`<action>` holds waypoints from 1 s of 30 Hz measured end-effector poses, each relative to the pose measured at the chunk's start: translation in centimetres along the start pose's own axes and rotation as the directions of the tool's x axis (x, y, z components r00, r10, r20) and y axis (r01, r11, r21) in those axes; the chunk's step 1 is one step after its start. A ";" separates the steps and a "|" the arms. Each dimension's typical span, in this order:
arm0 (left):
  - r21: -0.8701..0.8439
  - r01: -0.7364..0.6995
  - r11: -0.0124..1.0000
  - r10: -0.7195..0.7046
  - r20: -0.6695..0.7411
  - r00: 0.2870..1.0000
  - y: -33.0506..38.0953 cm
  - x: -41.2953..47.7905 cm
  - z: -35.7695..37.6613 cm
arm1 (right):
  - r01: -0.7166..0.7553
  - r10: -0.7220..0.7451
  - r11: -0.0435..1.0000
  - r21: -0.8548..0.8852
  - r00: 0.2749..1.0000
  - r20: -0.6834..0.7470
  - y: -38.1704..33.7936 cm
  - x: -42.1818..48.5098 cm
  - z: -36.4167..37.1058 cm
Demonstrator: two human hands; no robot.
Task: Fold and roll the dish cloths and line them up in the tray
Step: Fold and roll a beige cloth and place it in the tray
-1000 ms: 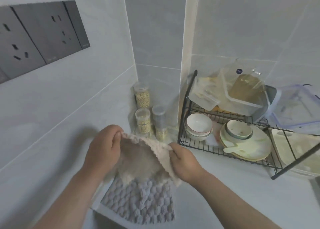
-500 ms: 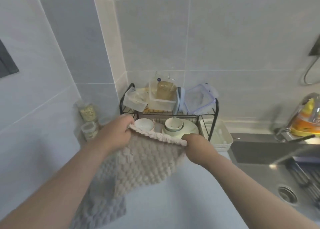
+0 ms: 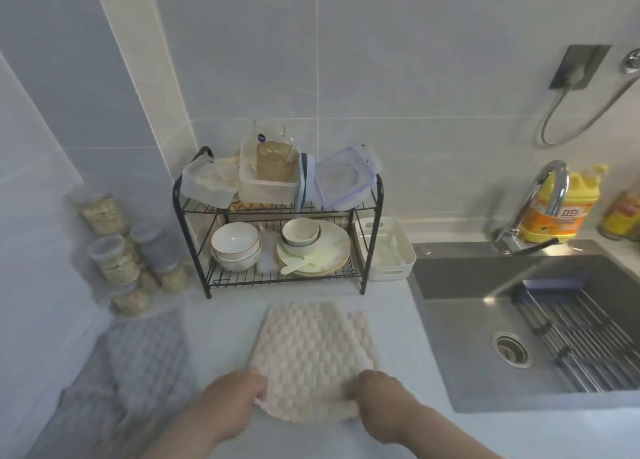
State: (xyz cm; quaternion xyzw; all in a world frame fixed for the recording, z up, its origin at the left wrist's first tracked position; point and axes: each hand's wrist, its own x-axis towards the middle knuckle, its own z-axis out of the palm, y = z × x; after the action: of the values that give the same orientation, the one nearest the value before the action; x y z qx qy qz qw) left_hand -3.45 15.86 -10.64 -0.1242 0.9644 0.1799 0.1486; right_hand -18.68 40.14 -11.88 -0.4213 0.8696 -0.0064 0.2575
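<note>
Dish cloths: one beige dish cloth (image 3: 313, 351) lies flat on the countertop (image 3: 398, 434), before the wire rack (image 3: 242, 280). The left hand (image 3: 232, 403) and right hand (image 3: 382, 401) each pinch one near corner. Grey cloths (image 3: 138, 361) lie heaped at left; count unclear. One white tray (image 3: 391, 274) stands beside the rack.

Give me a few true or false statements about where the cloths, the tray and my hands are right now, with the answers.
1. The left hand and the right hand both grip the near edge of the beige cloth. True.
2. The beige cloth is rolled up. False: it lies flat on the counter.
3. The grey cloths lie left of the beige cloth. True.
4. The white tray sits on the rack's top shelf. False: it stands on the counter, right of the rack.
</note>
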 end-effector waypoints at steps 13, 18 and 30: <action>0.183 0.047 0.982 -0.090 0.232 0.969 -1.8 6.2 1.9 | -0.118 0.119 0.993 -0.030 0.991 0.063 -0.2 4.4 0.5; 0.089 0.000 0.996 0.003 -0.030 1.000 -3.2 8.9 1.0 | -0.127 0.126 0.992 -0.013 0.991 -0.049 1.2 6.5 -0.1; -0.039 0.164 0.986 -0.165 -0.027 0.986 -6.3 20.4 -2.0 | -0.417 0.447 0.879 0.232 0.889 -0.099 5.2 17.0 -4.4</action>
State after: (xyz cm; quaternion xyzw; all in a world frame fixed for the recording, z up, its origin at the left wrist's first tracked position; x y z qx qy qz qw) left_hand -20.93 5.59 -17.54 -0.2088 0.9495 0.1830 0.1463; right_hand -33.19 30.01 -16.75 -0.1858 0.9531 -0.0695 0.2285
